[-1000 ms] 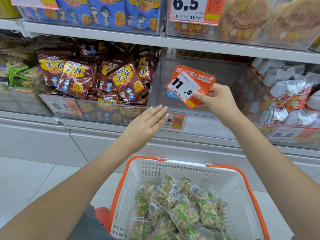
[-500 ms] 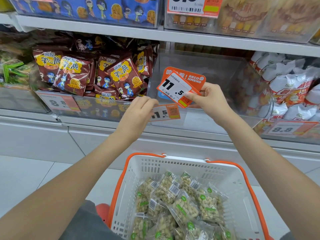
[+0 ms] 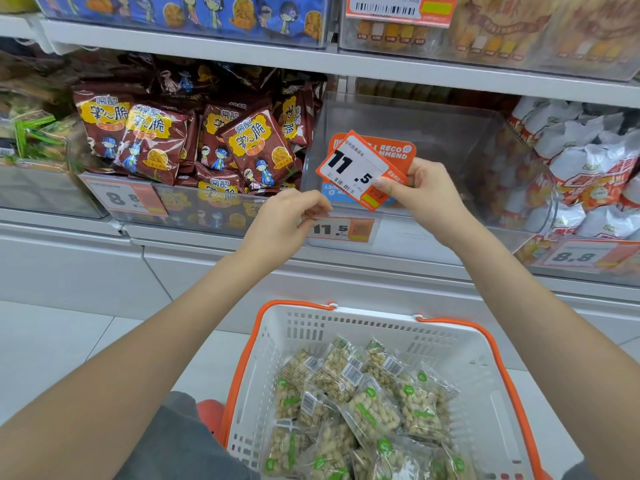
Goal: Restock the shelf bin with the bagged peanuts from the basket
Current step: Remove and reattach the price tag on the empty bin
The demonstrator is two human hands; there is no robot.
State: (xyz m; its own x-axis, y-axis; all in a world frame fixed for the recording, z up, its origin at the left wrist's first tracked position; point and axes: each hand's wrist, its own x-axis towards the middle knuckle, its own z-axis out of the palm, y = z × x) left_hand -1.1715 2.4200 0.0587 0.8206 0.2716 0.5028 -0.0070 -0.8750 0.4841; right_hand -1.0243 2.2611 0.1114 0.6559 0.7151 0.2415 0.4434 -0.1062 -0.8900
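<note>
Since half a second ago the left hand [image 3: 287,220] has stayed at the bin's front lip, with its fingertips now curled onto the clear strip above the mounted price label [image 3: 343,230], seemingly pinching it. The right hand [image 3: 422,192] still holds the loose price tags [image 3: 360,169] up in front of the bin [image 3: 433,140], thumb and fingers pinching their right edge, tilted so the "11.5" card faces the viewer.

The clear bin looks empty of stock behind the tags. The peanut bags [image 3: 363,407] all lie in the white basket [image 3: 467,348] with orange handles, directly below both hands and nearer the viewer, heaped in the basket's near half, overlapping at mixed angles. Both hands are occupied at the shelf, well above the bags. The left hand is probably freer to drop down first, since the right one carries the tags. Reaching the bags means pulling straight down and back.
</note>
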